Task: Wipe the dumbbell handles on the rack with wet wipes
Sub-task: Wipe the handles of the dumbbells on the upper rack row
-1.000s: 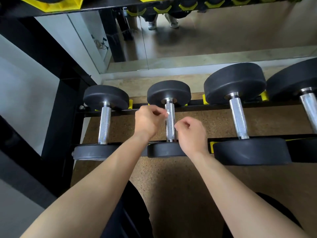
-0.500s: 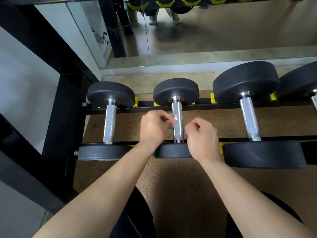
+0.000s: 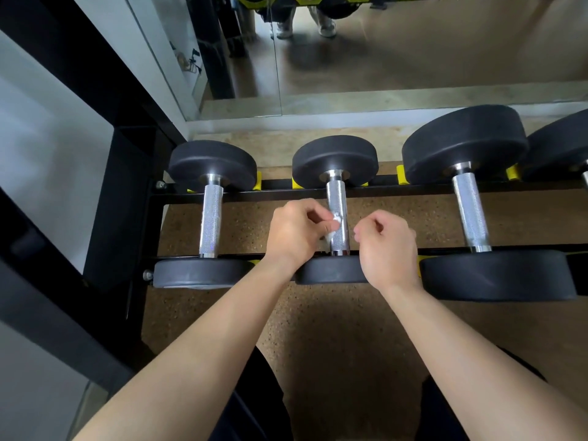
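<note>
On the rack, dumbbells in a row, wipe in left hand

I see both bare forearms extended forward. Left hand pinches a small crumpled white wet wipe; right hand fingers curled.

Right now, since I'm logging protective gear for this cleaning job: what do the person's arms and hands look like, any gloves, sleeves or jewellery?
The left hand and right hand are ungloved, with no rings visible. The left forearm and right forearm are bare to the frame edge: no sleeves, watch or wristband. Dark clothing shows beneath them.
</note>
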### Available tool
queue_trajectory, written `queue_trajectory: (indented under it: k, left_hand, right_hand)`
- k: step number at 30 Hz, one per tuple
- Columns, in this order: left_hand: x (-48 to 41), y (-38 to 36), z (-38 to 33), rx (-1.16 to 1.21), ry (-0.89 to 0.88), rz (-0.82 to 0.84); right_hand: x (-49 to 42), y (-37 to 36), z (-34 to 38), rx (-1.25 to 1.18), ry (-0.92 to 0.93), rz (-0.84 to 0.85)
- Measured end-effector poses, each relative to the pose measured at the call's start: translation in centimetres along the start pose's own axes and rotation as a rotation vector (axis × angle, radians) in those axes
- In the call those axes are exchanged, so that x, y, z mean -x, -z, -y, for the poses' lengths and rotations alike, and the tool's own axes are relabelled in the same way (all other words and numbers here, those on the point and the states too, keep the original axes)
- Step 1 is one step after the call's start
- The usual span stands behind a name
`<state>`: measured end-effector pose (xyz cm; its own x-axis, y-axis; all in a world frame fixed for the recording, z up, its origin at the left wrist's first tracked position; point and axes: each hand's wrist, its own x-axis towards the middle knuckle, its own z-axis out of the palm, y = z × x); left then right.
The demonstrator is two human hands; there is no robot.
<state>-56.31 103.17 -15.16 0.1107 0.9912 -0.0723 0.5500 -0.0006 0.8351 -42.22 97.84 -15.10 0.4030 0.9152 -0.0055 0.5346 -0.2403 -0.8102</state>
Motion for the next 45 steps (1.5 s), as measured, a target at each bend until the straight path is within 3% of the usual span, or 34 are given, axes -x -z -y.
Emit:
queue_trajectory:
  k: [6,13,16,23,30,35,39,45]
  left_hand:
    - [0.2,0.8,0.4,-0.055,-0.063,0.140]
    - [-2.7,-0.2,-1.7,0.036,0.001,-0.159]
    - [-3.5,-0.3,-2.1,0.037,-0.025,-0.208]
    - [-0.2,0.5,0.5,-0.130,-0.148,0.055]
    - [-3.8,-0.3,-2.7,-0.160,-0.161,-0.140]
    - [-0.7,-0.3,-1.5,-0.345,-0.368,0.006]
    - [-0.5,0.9,-1.3,-0.265,-0.258,0.192]
    - [1.3,-0.3,-0.3,0.090,-0.119,-0.010]
  right_hand:
    - [0.3,0.2,0.3,-0.009,-0.005,-0.010]
    - [0.3,0.5,0.5,-0.003,-0.023,0.003]
    - [0.3,0.4,0.4,0.000,-0.027,-0.002]
    - [0.2,0.5,0.3,-0.035,-0.005,0.003]
    - [0.1,0.5,0.3,-0.048,-0.023,0.011]
    - [-0.1,0.5,-0.2,-0.059,0.003,-0.009]
    - [-0.2,0.2,-0.6,-0.048,0.053,-0.021]
    - [-0.8,0.6,-0.3,-0.155,0.179,0.173]
